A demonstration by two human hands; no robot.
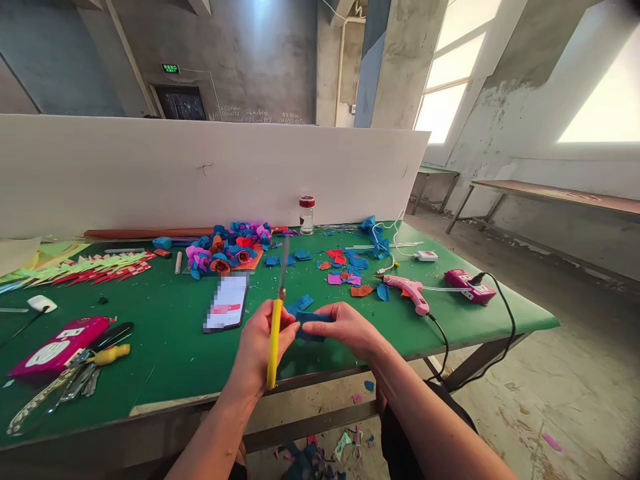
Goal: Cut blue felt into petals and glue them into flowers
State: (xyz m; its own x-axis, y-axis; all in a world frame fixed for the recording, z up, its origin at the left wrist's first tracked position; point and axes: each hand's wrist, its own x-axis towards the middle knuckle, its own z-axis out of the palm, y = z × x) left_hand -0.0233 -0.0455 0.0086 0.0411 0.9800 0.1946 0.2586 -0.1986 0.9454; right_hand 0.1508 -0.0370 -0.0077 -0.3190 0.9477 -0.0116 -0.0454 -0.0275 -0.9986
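My left hand (260, 347) is closed round the yellow handle of a pair of scissors (275, 340), whose blades point up and away over the table. My right hand (345, 328) pinches a small dark blue foam piece (311, 325) held between both hands, just above the near edge of the green table (170, 347). The left thumb also touches this blue piece. A phone (227, 303) lies flat just beyond my left hand.
A pile of foam flowers (227, 248) and loose scraps (345, 263) lie mid-table. A pink glue gun (409, 291) and pink power strip (470, 285) sit right, with cables. Another pink strip (57, 347), keys and tools lie left. A glass jar (307, 215) stands by the white partition.
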